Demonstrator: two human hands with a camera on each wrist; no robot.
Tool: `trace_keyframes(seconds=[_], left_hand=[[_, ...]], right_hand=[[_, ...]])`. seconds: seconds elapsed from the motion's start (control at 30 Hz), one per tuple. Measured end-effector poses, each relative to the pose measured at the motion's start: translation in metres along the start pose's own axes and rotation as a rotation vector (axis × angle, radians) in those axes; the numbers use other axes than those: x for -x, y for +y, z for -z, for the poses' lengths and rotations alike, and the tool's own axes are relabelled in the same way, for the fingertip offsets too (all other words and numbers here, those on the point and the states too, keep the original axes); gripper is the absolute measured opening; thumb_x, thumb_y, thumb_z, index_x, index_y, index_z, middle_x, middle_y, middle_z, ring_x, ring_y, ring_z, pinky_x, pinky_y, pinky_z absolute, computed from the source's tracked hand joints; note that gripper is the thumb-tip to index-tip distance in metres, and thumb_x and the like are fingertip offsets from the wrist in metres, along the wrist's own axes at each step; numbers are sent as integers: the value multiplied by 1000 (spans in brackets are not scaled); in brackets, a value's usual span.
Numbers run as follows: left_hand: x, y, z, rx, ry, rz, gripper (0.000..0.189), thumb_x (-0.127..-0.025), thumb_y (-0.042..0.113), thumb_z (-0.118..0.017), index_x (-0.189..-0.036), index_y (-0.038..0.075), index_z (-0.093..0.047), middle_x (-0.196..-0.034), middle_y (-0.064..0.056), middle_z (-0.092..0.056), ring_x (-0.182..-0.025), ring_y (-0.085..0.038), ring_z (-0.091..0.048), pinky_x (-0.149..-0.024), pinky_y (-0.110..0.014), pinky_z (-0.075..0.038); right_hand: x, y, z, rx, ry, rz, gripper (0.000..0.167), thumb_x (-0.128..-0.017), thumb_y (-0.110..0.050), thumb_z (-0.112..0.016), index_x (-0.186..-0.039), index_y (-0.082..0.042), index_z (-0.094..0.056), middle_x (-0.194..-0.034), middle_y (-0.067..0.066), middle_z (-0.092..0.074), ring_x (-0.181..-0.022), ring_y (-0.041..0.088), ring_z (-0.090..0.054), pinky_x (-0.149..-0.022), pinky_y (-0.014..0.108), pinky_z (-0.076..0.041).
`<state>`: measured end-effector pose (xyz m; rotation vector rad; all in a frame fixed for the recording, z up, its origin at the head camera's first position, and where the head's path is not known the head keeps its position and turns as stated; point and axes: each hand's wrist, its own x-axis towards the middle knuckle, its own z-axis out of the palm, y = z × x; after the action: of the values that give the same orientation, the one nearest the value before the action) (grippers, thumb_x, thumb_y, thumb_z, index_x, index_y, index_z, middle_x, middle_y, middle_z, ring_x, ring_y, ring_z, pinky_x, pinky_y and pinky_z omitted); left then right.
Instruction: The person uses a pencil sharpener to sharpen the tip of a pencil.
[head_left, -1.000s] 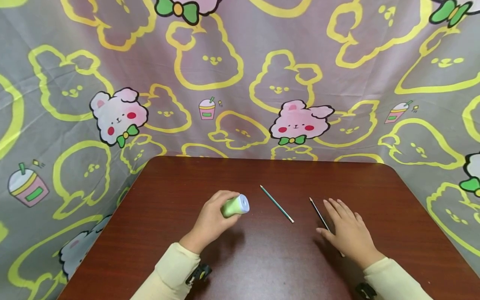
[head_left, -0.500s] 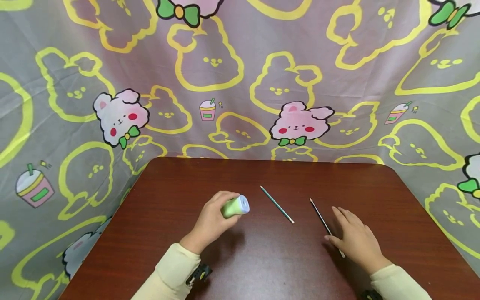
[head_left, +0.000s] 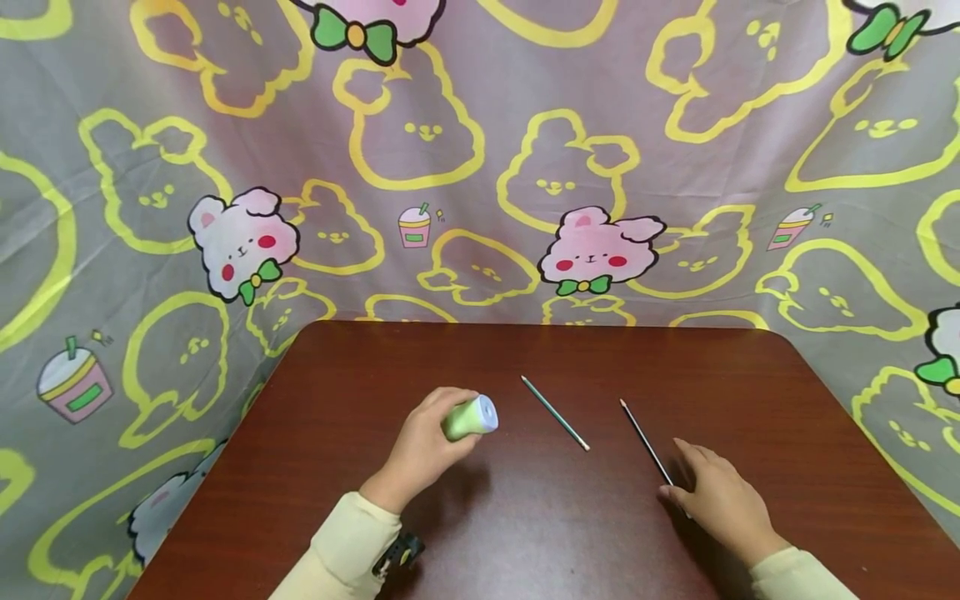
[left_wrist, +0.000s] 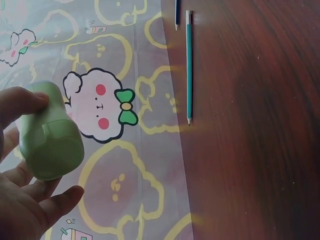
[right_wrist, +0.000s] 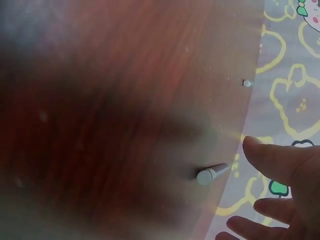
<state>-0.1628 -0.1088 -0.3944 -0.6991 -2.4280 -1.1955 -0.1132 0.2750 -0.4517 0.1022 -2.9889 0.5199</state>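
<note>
My left hand (head_left: 420, 457) holds a light green pencil sharpener (head_left: 463, 419) above the table, its pale blue end with a small hole facing right. The left wrist view shows the thumb on top of the sharpener (left_wrist: 52, 137) and fingers beneath it. A teal pencil (head_left: 555, 412) lies in the middle of the table, point away from me. To its right lies a dark pencil (head_left: 642, 437), also pointing away. Hovering over the dark pencil's near end is my right hand (head_left: 726, 507), fingers extended. In the right wrist view, thumb and fingers are spread apart near that pencil's end (right_wrist: 205, 176).
The brown wooden table (head_left: 405, 354) has rounded far corners. A grey curtain (head_left: 480, 192) with yellow outlines and cartoon animals hangs behind it and along both sides. A black strap device (head_left: 401, 552) sits at my left wrist.
My right hand has drawn back toward me and slightly right, along the dark pencil to its near end. The left hand keeps the sharpener in about the same place.
</note>
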Motion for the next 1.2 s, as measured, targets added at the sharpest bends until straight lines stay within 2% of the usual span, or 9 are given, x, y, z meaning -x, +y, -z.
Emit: trace_keyframes(seconds=[0.23,0.4,0.73,0.9,1.2], left_hand=[[1,1,-1,-4,4,-17,49,-68,2,-83,-114,7,-67,-110,-3,-63,-95,-17,-60,-77,-30,-50],[1,1,-4,-1,7,-36,48,-67,2,-83,-112,7,-67,-108,-3,-64,-95,-18,-60,-77,-30,-50],[0,1,-6,8,16,-37,50,-66,0,-83,-112,8,-67,-108,-2,-64,-94,-17,-60,-77,-30,-50],[0,1,-6,-1,11,-27,50,-66,0,-83,-113,8,-67,-109,-2,-64,-94,-17,-60,-77,-31,-50],[-1,2,-6,2,5,-29,51,-66,-1,-83,-113,7,-67,-109,-3,-63,-94,-18,-60,-77,-31,-51]], right_hand=[[5,-1,-1,-29,0,-19,68,-75,-28,-80,-128,6,-55,-121,28,-59,-110,48,-54,-80,59,-47],[8,0,-5,-60,10,-15,63,-74,-24,-81,-123,8,-58,-115,27,-62,-108,47,-57,-83,59,-46],[6,0,-12,-96,22,-8,55,-72,-20,-82,-115,9,-62,-101,20,-67,-97,41,-61,-80,56,-47],[2,-1,-13,-118,-9,-39,52,-72,-16,-82,-113,9,-62,-97,17,-68,-93,39,-62,-77,55,-48],[-3,0,-11,-157,-47,-112,45,-75,-10,-77,-111,12,-62,-93,20,-69,-88,39,-65,-74,54,-49]])
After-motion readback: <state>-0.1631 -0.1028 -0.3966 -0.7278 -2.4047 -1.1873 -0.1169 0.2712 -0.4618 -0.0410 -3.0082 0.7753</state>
